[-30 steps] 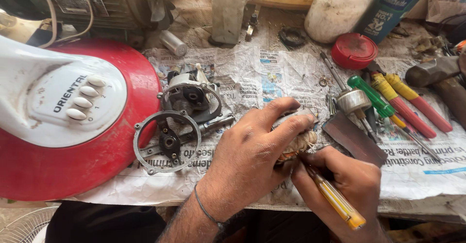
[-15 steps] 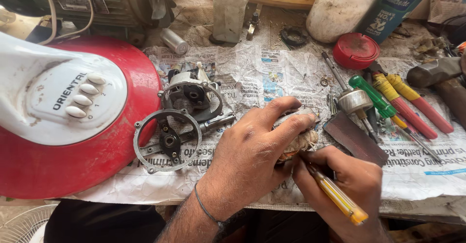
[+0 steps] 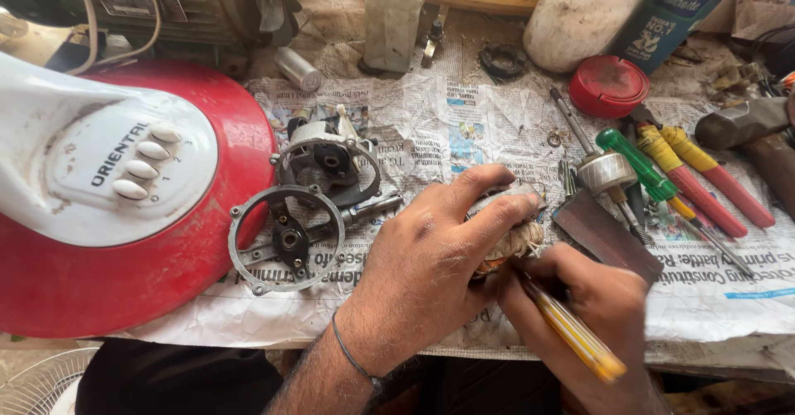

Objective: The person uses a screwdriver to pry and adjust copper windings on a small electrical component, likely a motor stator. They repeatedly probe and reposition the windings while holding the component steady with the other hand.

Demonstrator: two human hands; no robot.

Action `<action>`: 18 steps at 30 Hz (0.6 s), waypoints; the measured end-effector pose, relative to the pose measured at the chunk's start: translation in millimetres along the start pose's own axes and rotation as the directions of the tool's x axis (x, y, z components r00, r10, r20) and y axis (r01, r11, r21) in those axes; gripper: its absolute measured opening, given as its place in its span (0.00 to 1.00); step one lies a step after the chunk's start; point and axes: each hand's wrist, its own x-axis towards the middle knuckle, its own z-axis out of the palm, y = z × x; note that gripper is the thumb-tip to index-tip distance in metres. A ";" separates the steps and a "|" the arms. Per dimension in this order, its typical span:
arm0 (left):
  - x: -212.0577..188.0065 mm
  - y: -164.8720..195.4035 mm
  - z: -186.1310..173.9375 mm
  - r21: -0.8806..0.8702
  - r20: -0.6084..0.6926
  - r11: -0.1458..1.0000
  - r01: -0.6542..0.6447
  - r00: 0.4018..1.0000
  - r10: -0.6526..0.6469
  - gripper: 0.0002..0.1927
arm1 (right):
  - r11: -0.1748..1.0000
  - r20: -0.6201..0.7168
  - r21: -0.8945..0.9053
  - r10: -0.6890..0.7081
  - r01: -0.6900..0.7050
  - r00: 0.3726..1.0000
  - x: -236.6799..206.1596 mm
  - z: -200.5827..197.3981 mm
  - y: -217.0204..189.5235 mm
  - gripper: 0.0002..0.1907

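Lower right of frame: right hand (image 3: 592,320) grips a yellow-handled screwdriver (image 3: 571,332), tip poked into the wound motor stator (image 3: 505,237) at frame centre. Left hand (image 3: 431,258) clamps over the stator, fingers curled across its top, thin bracelet at the wrist. Stator sits just above the newspaper (image 3: 464,133) covering the tabletop. Left of the hands: round metal motor end cover (image 3: 286,237), motor housing (image 3: 327,158) just behind it. Far left: red and white fan base (image 3: 124,200) with push buttons. Right of the hands: rotor with shaft (image 3: 600,166), green screwdriver (image 3: 638,162), red and yellow screwdrivers (image 3: 704,179). Top: red lid (image 3: 609,86), white plastic jar (image 3: 580,9).
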 end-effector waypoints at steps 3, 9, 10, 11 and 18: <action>0.0 -0.4 -0.9 -0.025 -0.006 1.000 -0.012 1.000 0.012 0.36 | 0.999 0.050 0.047 -0.005 0.002 0.999 -0.6 -0.4 0.3 0.08; 0.4 0.6 -1.2 -0.022 0.002 1.000 -0.001 1.000 0.001 0.37 | 0.992 0.060 0.129 0.008 -0.015 0.998 0.1 -0.2 -2.9 0.09; 0.2 1.3 -0.9 -0.023 0.005 1.000 0.002 1.000 -0.002 0.37 | 0.996 0.031 0.092 -0.005 0.002 1.000 -0.6 -1.3 -3.9 0.08; -0.2 1.7 -0.8 -0.020 0.006 1.000 0.003 1.000 -0.003 0.37 | 0.998 0.000 0.057 -0.022 0.022 1.000 -1.8 -2.4 -4.9 0.07; 0.1 0.9 -1.1 -0.004 0.002 1.000 -0.008 1.000 0.008 0.35 | 0.995 -0.004 -0.056 -0.081 0.081 0.997 -0.6 -3.6 -4.0 0.08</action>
